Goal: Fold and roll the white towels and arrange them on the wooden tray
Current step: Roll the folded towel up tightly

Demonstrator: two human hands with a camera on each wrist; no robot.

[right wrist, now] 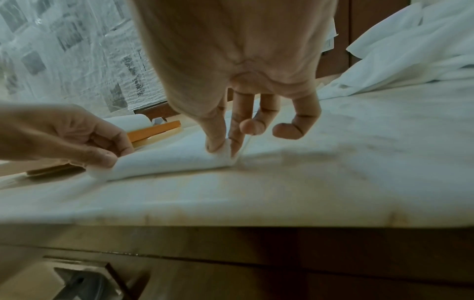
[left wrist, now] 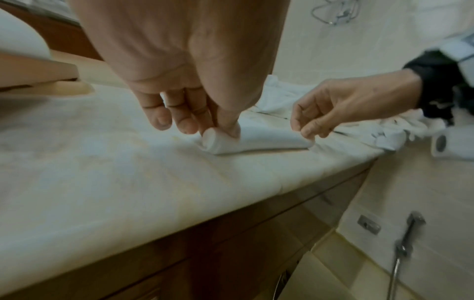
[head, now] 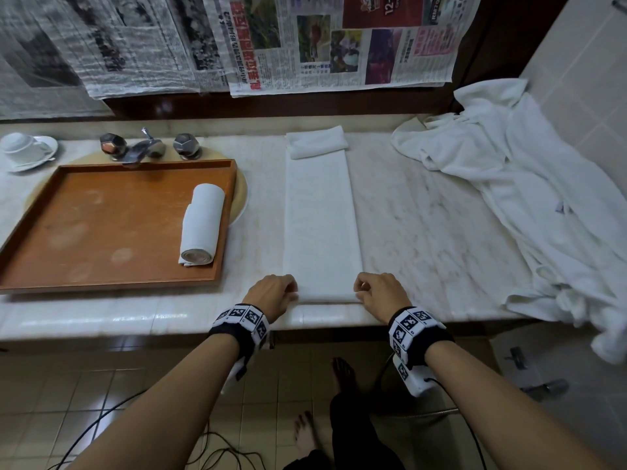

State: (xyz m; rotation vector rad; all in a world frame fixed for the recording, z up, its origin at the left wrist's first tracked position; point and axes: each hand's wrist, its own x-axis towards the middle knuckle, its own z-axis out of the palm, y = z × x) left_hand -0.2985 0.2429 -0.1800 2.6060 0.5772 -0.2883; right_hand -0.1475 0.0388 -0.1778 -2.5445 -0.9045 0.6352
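Bathroom: marble vanity point(head: 424, 232), faucet point(head: 142, 149).

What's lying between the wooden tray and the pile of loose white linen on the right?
In the head view, the folded towel strip, laid lengthwise on the marble counter, with bare marble either side. Both hands pinch its near end.

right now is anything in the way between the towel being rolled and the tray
Nothing visible. Both hands pinch the towel; bare counter lies between it and the tray, whose one roll sits at its right edge.
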